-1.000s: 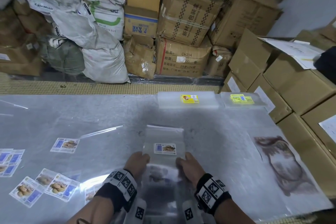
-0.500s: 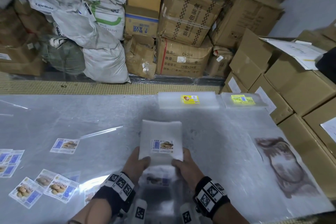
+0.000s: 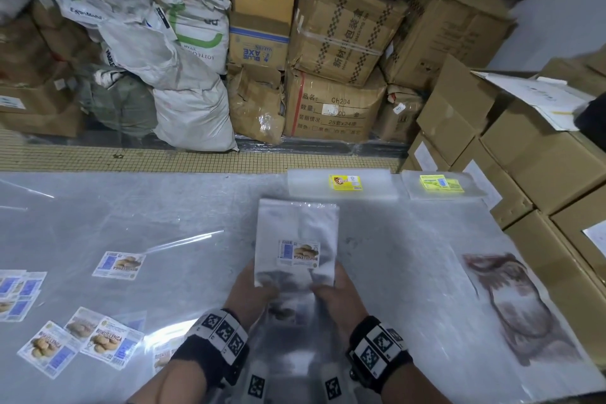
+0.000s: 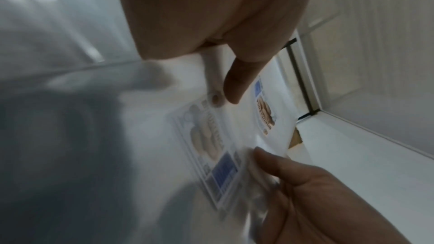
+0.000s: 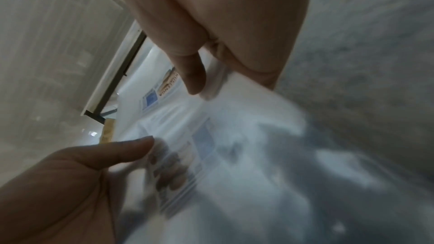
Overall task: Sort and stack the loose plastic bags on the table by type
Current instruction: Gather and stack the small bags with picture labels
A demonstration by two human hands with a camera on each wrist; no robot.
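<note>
A stack of clear plastic bags (image 3: 296, 229) with a biscuit label (image 3: 298, 253) is held up over the middle of the table, its far end raised. My left hand (image 3: 254, 285) grips its lower left corner and my right hand (image 3: 331, 292) grips its lower right corner, thumbs on top. The left wrist view shows my left hand (image 4: 232, 84) pinching the bags (image 4: 211, 146), blurred. In the right wrist view my right hand (image 5: 192, 75) pinches the same bags (image 5: 178, 164). Loose biscuit-label bags (image 3: 118, 264) lie on the left of the table (image 3: 164, 207).
Two sorted stacks lie at the table's far edge: one with a yellow label (image 3: 342, 185), one with a yellow-green label (image 3: 439, 185). More loose bags (image 3: 75, 343) lie at the near left. Cardboard boxes (image 3: 541, 174) border the right side; sacks and boxes stand behind.
The bag stack lay flat on the table under both hands; both hands have since lifted it, tilted its far end up and carried it a little further from me.
</note>
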